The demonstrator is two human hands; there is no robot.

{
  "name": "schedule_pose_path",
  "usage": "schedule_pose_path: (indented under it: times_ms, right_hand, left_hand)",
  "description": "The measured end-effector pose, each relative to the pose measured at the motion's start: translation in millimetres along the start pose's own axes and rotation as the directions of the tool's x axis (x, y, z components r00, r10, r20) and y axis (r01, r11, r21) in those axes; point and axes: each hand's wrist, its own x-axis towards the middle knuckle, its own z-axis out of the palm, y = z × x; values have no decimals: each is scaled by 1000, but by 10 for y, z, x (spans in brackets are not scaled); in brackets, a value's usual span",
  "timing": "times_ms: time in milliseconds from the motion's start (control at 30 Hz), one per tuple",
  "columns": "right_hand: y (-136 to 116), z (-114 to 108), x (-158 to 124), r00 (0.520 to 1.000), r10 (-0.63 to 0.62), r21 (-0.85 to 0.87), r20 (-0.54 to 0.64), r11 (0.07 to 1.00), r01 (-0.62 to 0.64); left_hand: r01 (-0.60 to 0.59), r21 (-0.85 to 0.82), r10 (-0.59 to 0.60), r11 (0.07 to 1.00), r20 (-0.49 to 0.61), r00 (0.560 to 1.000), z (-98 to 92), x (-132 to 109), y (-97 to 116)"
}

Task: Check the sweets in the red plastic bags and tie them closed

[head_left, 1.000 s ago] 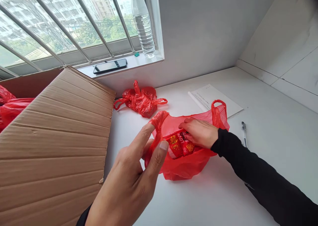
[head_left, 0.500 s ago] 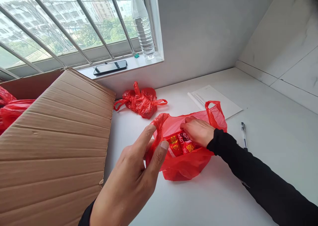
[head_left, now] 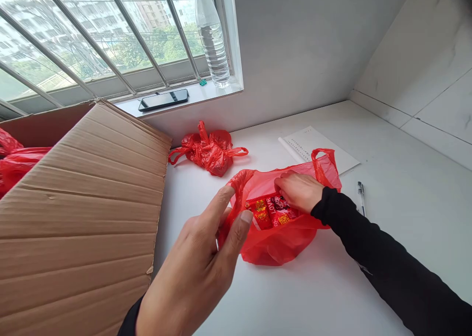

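Observation:
A thin red plastic bag (head_left: pixel 279 247) stands on the white table with its mouth spread. My left hand (head_left: pixel 199 257) grips the bag's left side, the index finger hooked under the handle and the thumb at the near rim. My right hand (head_left: pixel 299 192) reaches into the bag, fingers curled down; the fingertips and whatever they hold are hidden. Beside it in the bag lie a red-and-gold packet (head_left: pixel 261 215) and a red packet printed LOVE (head_left: pixel 278 209). The bag's right handle (head_left: pixel 324 166) stands up loose behind my right wrist.
A knotted red bag (head_left: pixel 211 151) lies behind. A cardboard box (head_left: pixel 84 218) with red bags inside takes up the left. A notepad (head_left: pixel 328 149) and a pen (head_left: pixel 361 197) are to the right. On the sill are a phone (head_left: pixel 163 100) and a water bottle (head_left: pixel 214 45).
The bag and both hands have shifted slightly to the right. My right hand has moved a little away from the LOVE packet, which shows more now.

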Motion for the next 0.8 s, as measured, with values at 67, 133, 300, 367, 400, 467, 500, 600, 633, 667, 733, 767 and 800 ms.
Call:
schedule_pose_path:
  times_ms: [67,133,300,367,400,467,500,600,633,667,733,767,800]
  right_hand:
    - [8,-31,-9,1000,2,7,4,1000,-2]
    - [15,-63,-27,1000,6,12,8,1000,-7]
    - [28,-113,-87,999,40,3,4,999,-40]
    - [35,-123,-102,999,37,6,3,999,-37]
    - [38,-128,-107,1000,28,14,4,1000,-28]
    - [42,-135,-108,1000,8,31,17,999,-9]
    - [42,-137,-105,1000,3,34,27,999,-4]
    - [36,-133,-89,999,13,14,48,1000,-13]
    - [33,-129,-83,999,19,4,46,1000,-20]
    - [31,-125,-78,999,27,-4,41,1000,-27]
    - [29,-116,-73,999,37,-10,26,999,-36]
    - [26,-112,-72,999,40,-10,17,999,-40]
    - [22,-108,-72,999,44,-9,9,999,-43]
  left_hand:
    - [4,1,-4,1000,-1,1000,-6,-8,-2]
    - [15,-8,-15,1000,0,1000,-11,-13,6]
    - [30,-68,-29,997,11,1000,-26,-18,32]
    - [33,-76,-32,997,12,999,-36,-20,30]
    - [37,-72,-36,997,8,999,-40,-21,29]
    - [47,-54,-47,997,5,999,-45,-21,27]
    - [52,-47,-51,998,5,999,-45,-22,29]
    - [49,-31,-49,998,-2,999,-38,-24,34]
    - [50,-24,-51,998,-9,999,-34,-25,33]
    - [50,-17,-50,999,-19,999,-31,-25,30]
    - [38,-3,-38,999,-38,999,-29,-24,19]
    - [28,0,-28,1000,-40,999,-31,-22,13]
    - [14,1,-14,1000,-38,999,-34,-20,7]
